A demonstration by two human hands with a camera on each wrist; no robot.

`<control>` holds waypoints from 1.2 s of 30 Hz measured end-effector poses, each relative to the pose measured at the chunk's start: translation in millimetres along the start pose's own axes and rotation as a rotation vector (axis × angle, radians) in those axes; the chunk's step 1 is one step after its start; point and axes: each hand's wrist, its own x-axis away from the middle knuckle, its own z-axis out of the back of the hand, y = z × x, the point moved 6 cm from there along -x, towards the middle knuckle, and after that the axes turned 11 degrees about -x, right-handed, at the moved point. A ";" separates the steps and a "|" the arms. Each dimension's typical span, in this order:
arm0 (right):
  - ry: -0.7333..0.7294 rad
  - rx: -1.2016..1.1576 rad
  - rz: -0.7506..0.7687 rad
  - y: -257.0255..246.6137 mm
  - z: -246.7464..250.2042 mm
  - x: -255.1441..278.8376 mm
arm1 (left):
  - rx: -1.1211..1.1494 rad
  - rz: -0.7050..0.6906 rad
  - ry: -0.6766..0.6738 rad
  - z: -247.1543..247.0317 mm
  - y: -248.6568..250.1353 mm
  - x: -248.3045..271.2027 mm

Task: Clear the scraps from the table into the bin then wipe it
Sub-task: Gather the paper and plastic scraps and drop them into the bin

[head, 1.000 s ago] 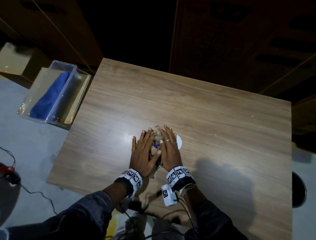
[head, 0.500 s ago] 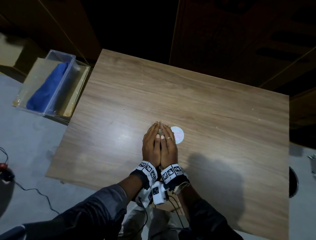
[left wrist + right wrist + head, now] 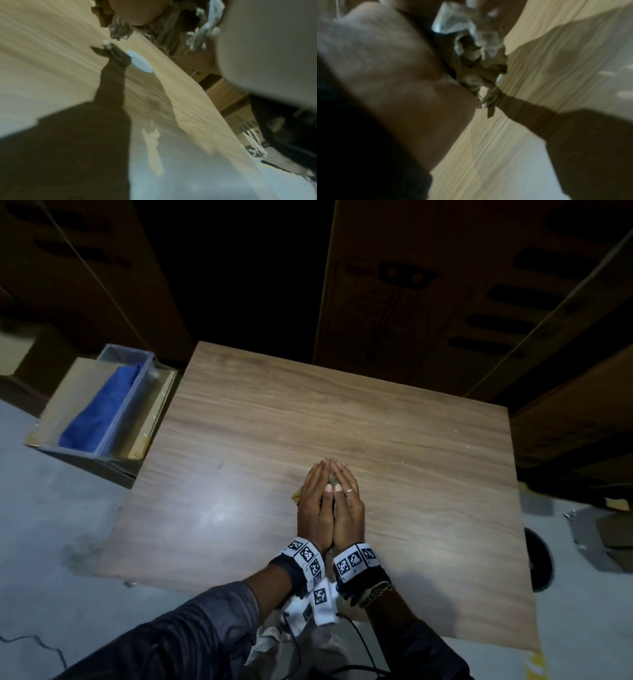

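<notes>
Both hands were pressed together over the wooden surface [image 3: 394, 440], a bit nearer the front edge than the middle. The left hand [image 3: 313, 508] and right hand [image 3: 347, 510] sat palm to palm, fingers cupped around a wad of scraps [image 3: 331, 481], with just a sliver of crumpled stuff showing between the fingertips and a tan bit [image 3: 297, 494] poking out on the left side. So both sets of fingers were grasping the scraps, clamped between the two hands.

From the left wrist view the bundle looked like crumpled brownish paper plus some clear wrapper, hanging just above the surface. A small round white disc [image 3: 139, 61] was lying flat on the wood right under it, with a tiny white piece [image 3: 106, 44] close by. The right wrist view was blurry but showed the same crumpled bundle.

Off the left edge, lower down, sat a clear bin [image 3: 132, 361] with a blue cloth [image 3: 99, 409] lying inside it.
</notes>
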 end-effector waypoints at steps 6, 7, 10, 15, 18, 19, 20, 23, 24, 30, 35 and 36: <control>0.093 -0.057 0.022 -28.2 18.0 21.8 | 0.002 -0.079 -0.041 -3.5 33.3 15.9; 0.103 -0.053 0.039 -33.5 20.5 23.4 | -0.005 -0.103 -0.042 -2.7 40.6 16.4; 0.129 -0.052 0.069 -49.4 28.4 26.6 | -0.007 -0.166 -0.053 -1.9 63.0 18.1; 0.184 0.012 0.118 -72.7 51.3 30.9 | 0.053 -0.230 -0.078 -9.8 96.8 24.1; 0.218 0.024 0.143 -82.6 66.6 36.8 | 0.086 -0.258 -0.088 -16.4 112.5 30.8; 0.228 0.028 0.153 -85.9 70.9 39.1 | 0.088 -0.270 -0.086 -18.8 117.0 33.4; 0.234 0.030 0.163 -88.5 74.8 41.2 | 0.086 -0.279 -0.086 -21.2 120.3 36.0; 0.251 0.034 0.172 -93.2 82.8 47.2 | 0.077 -0.297 -0.093 -26.7 126.1 41.8; 0.257 0.028 0.169 -93.8 84.3 48.7 | 0.072 -0.305 -0.097 -28.2 127.1 42.6; 0.310 -0.034 0.183 -103.6 100.2 58.7 | 0.036 -0.367 -0.135 -41.2 140.8 50.7; 0.358 -0.067 0.245 -115.9 127.1 63.7 | -0.106 -0.414 -0.117 -54.3 168.8 58.6; 0.370 -0.074 0.251 -117.9 133.5 64.2 | -0.134 -0.422 -0.113 -57.4 174.9 60.9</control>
